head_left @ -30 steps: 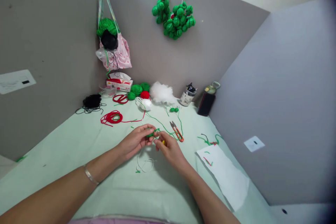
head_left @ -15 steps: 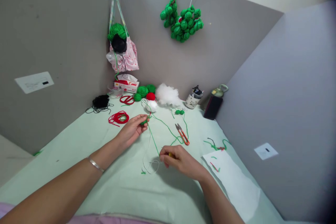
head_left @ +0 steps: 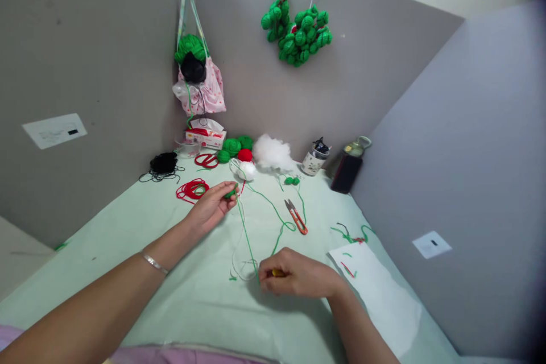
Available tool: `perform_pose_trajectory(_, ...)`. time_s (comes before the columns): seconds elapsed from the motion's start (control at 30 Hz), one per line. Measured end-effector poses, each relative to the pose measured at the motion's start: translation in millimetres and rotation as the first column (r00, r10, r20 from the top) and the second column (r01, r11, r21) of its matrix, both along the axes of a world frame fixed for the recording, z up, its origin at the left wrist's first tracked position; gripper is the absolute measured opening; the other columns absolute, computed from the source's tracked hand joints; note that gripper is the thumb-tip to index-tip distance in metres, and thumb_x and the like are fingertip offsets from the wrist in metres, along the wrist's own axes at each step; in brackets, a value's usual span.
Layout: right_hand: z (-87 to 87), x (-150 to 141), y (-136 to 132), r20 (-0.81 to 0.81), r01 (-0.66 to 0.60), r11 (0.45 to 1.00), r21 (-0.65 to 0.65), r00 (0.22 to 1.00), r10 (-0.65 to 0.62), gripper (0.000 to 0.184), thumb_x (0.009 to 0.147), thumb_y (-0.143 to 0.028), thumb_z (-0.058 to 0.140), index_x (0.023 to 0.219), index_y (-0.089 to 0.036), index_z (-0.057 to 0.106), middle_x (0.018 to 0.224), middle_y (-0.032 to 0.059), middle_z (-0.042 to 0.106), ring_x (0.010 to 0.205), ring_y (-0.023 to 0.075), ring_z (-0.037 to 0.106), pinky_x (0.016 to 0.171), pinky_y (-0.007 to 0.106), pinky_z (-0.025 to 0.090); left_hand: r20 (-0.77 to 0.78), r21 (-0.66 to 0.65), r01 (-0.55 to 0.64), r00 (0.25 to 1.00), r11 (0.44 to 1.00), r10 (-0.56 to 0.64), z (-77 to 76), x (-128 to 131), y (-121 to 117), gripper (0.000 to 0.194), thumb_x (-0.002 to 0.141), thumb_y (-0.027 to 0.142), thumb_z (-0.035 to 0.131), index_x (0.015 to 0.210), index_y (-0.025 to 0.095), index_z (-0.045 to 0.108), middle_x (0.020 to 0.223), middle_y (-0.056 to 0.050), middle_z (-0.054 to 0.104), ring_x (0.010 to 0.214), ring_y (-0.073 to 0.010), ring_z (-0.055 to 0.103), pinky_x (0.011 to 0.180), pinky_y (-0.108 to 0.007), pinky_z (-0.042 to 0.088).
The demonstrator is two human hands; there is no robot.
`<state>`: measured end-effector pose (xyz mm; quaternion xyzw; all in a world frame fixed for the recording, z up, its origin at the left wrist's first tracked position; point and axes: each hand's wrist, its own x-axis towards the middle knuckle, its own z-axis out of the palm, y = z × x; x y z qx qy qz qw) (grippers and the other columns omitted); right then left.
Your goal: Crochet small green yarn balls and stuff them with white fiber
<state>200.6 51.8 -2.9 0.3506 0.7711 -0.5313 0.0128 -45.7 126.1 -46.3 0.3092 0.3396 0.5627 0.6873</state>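
Pinching the small green knitted piece between thumb and fingers, your left hand holds it above the table, just beside the red yarn coil. Your right hand, nearer to you, closes its grip on a yellow-handled tool, with green yarn running between both hands. The orange snips lie beyond your right hand, near two small green balls.
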Motion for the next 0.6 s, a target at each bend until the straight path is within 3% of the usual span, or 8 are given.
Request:
perform_pose_trajectory(0.1, -0.5, 2, 0, -0.016, -0.01, 1.0, -0.019, 1.0, 0.01, 0.01, 0.085, -0.023, 0.066, 0.086, -0.015, 0.071, 0.063, -0.0063, 0.053, 0.058, 0.0075, 0.042, 0.056, 0.021, 0.033, 0.011, -0.001, 0.009, 1.0, 1.0, -0.009, 1.4, 0, 0, 0.035, 0.098, 0.034, 0.065, 0.128, 0.016, 0.063, 0.127, -0.011, 0.066, 0.105, -0.0243, 0.069, 0.087, -0.045, 0.06)
perform_pose_trajectory(0.23, 0.9, 5, 4, -0.232, 0.266, 0.963, 0.035, 0.94, -0.251, 0.029, 0.095, -0.042, 0.062, 0.095, -0.016, 0.075, 0.069, -0.0019, 0.059, 0.06, 0.0101, 0.044, 0.058, 0.024, 0.034, 0.039, -0.006, 0.058, 0.998, 0.998, -0.057, 4.3, 6, -7, 0.018, 0.096, 0.025, 0.068, 0.109, 0.013, 0.067, 0.102, -0.006, 0.069, 0.078, -0.014, 0.067, 0.068, -0.028, 0.059)
perform_pose_trajectory(0.33, -0.5, 10, 8, -0.518, 0.454, 0.89, 0.035, 0.77, -0.372, 0.044, 0.1, -0.053, 0.053, 0.085, -0.018, 0.076, 0.084, 0.0043, 0.065, 0.074, 0.0145, 0.054, 0.071, 0.028, 0.044, 0.055, -0.021, 0.141, 0.989, 0.99, -0.14, 7.1, 19, -20, 0.007, 0.088, 0.014, 0.074, 0.09, 0.011, 0.068, 0.084, -0.003, 0.065, 0.061, -0.0061, 0.057, 0.055, -0.016, 0.049)
perform_pose_trajectory(0.4, -3.0, 13, 11, -0.594, 0.551, 0.834, 0.045, 0.686, -0.421, 0.046, 0.1, -0.055, 0.052, 0.088, -0.019, 0.077, 0.089, 0.006, 0.067, 0.083, 0.0171, 0.057, 0.078, 0.03, 0.045, 0.053, -0.035, 0.217, 0.975, 0.975, -0.215, 9.0, 29, -30, 0.009, 0.084, 0.013, 0.077, 0.087, 0.01, 0.069, 0.082, -0.003, 0.064, 0.06, -0.0063, 0.057, 0.054, -0.016, 0.048)
perform_pose_trajectory(0.5, -6.6, 15, 16, -0.609, 0.73, 0.683, 0.009, 0.546, -0.576, 0.048, 0.099, -0.059, 0.051, 0.09, -0.019, 0.076, 0.076, 0.0027, 0.064, 0.064, 0.0131, 0.05, 0.06, 0.027, 0.04, 0.04, -0.052, 0.315, 0.949, 0.948, -0.313, 11.7, 40, -42, 0.011, 0.08, 0.014, 0.079, 0.086, 0.009, 0.07, 0.08, -0.004, 0.064, 0.059, -0.0075, 0.056, 0.053, -0.017, 0.047)
perform_pose_trajectory(0.6, -8.4, 16, 22, -0.694, 0.81, 0.556, -0.187, 0.292, -0.658, 0.049, 0.097, -0.063, 0.052, 0.092, -0.019, 0.072, 0.064, -0.002, 0.06, 0.045, 0.0087, 0.037, 0.047, 0.025, 0.032, 0.033, -0.059, 0.359, 0.933, 0.931, -0.358, 13.8, 43, -46, 0.011, 0.081, 0.016, 0.078, 0.086, 0.011, 0.07, 0.08, -0.004, 0.063, 0.058, -0.0072, 0.055, 0.052, -0.017, 0.046)
